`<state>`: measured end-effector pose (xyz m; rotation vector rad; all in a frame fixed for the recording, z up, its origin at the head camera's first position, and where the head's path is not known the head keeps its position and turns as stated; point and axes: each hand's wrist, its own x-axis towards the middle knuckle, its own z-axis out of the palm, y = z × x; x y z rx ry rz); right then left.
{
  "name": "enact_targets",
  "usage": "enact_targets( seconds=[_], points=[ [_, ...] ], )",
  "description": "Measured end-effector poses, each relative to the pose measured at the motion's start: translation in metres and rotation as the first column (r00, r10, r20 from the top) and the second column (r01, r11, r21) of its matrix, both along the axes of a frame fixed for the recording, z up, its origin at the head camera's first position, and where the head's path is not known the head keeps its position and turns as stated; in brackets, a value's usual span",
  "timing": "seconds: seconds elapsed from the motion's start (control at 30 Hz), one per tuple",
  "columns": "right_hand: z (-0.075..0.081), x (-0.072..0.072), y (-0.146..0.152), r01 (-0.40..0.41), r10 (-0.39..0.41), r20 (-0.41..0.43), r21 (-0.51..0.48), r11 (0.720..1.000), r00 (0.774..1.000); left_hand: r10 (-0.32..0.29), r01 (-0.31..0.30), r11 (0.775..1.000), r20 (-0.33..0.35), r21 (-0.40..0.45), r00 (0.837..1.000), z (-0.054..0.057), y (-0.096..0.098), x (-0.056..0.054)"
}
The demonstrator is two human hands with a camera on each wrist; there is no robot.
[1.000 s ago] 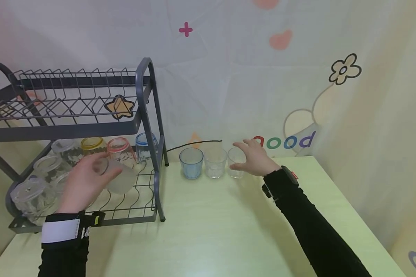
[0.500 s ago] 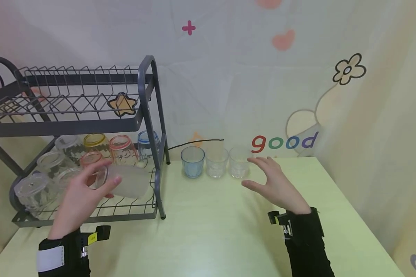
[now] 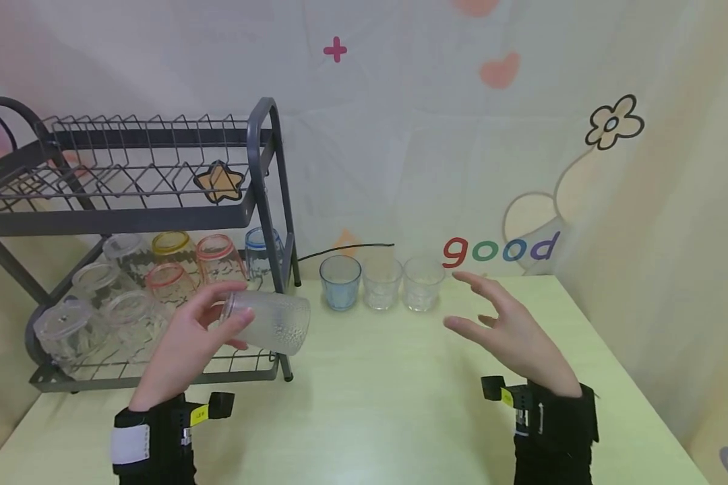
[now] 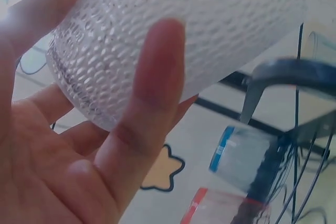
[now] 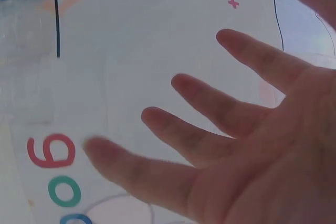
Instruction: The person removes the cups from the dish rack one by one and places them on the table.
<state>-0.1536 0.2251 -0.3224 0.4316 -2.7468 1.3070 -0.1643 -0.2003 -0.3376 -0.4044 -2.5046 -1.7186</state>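
In the head view my left hand (image 3: 188, 337) grips a frosted, dimpled glass (image 3: 276, 322) by its base end, the glass lying on its side in the air before the rack's right post. The left wrist view shows the thumb and fingers around the bumpy wall of this glass (image 4: 199, 30). My right hand (image 3: 516, 333) is held over the table with fingers spread and nothing in them. Just left of its fingertips stands a clear glass (image 3: 422, 286), in a row with another clear glass (image 3: 381, 286) and a blue-tinted glass (image 3: 340, 286), all upright.
A dark two-tier dish rack (image 3: 112, 220) stands at the left. Its lower tier bears several upturned glasses, among them a yellow-rimmed glass (image 3: 174, 246), a red-rimmed glass (image 3: 218, 259) and a blue-rimmed glass (image 3: 261, 246). A printed cloth (image 3: 400, 135) hangs behind the pale green table (image 3: 364, 417).
My left hand has carried the frosted glass rightward, out from the rack's lower tier. My right hand has drawn back from the rightmost clear glass, toward the right and nearer to me.
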Motion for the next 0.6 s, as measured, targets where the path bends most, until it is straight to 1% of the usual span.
enact_targets(
  seconds=[0.2, 0.33, 0.47, 0.6],
  points=[
    [0.002, -0.001, -0.014, -0.07, 0.072, 0.008, -0.103, 0.992, 0.997, -0.1, 0.099, 0.991, 0.002, 0.09, 0.995, -0.002, 0.027, -0.008],
    [0.004, 0.001, -0.024, -0.117, 0.118, -0.007, -0.183, 0.976, 0.993, -0.159, 0.159, 0.972, -0.011, 0.176, 0.987, -0.002, 0.043, -0.011],
    [0.005, 0.002, -0.034, -0.16, 0.157, -0.035, -0.193, 0.968, 0.987, -0.203, 0.208, 0.947, -0.044, 0.245, 0.978, -0.002, 0.057, -0.015],
    [0.005, 0.001, -0.045, -0.203, 0.197, -0.052, -0.18, 0.963, 0.979, -0.224, 0.231, 0.933, -0.057, 0.275, 0.973, -0.002, 0.07, -0.019]
  ],
)
